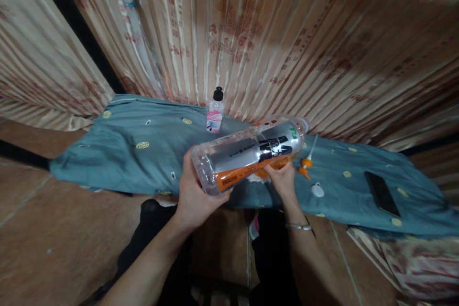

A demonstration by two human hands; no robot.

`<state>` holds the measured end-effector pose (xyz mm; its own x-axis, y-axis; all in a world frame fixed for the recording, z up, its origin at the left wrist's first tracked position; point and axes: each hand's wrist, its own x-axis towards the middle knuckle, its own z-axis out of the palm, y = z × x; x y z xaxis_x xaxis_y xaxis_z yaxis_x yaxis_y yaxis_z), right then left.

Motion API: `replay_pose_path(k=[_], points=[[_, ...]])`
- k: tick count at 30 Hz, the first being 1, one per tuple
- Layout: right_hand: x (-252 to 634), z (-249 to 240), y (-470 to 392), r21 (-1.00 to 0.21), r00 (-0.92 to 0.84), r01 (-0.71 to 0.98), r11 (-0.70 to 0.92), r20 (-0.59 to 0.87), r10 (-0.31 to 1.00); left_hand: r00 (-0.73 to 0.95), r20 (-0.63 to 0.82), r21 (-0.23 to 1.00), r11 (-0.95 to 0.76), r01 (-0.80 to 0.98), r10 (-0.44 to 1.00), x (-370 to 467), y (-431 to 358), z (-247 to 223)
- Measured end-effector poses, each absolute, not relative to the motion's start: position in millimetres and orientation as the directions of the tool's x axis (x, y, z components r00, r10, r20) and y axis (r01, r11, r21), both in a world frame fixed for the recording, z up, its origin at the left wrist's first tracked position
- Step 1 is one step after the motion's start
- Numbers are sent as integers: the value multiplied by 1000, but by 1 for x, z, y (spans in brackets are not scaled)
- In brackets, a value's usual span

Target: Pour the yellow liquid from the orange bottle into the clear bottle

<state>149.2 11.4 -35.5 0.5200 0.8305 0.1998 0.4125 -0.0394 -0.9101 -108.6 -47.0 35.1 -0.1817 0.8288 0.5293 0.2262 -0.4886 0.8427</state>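
A large clear bottle [247, 153] with a silver and orange label is held up on its side, tilted so its neck end rises to the right. My left hand [193, 196] is closed around its base. Under the label near the neck end, my right hand [281, 179] grips it from below, thumb on the label. Just right of my right hand, an orange pump head [305, 165] with a pale tube lies on the cloth. A round white lid or disc [317, 190] lies close to it. Behind the large bottle stands a small clear bottle [214, 117] with a black cap and pink label.
A blue-green cloth with yellow patterns [143, 167] covers the long, low surface. A black phone [382, 193] lies at its right. Pleated patterned curtains [236, 33] hang behind, with a dark pole [79, 24] at the left. Tiled floor [39, 244] shows in front.
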Motion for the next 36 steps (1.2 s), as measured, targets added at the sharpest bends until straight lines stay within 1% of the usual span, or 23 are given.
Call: replay_pose_path(k=[9,15,19,24,33,36], points=[[149,-35,11,-909,507,415,-41,193,840,-180,508,855,-468,225,842,-108,-47,38],[149,-36,11,-915,509,403,-34,193,839,-194,535,841,-498,209,822,-107,-47,39],[149,-37,11,-905,513,425,-23,219,830,-200,519,851,-481,211,831,-108,-47,38],[150,-36,11,-902,513,430,-36,212,832,-196,494,868,-467,169,847,-108,-47,35],[147,-31,10,-909,517,411,-70,170,839,-180,522,846,-479,235,834,-109,-47,32],[147,-31,10,-909,523,413,-61,181,833,-183,496,860,-451,238,849,-109,-47,32]])
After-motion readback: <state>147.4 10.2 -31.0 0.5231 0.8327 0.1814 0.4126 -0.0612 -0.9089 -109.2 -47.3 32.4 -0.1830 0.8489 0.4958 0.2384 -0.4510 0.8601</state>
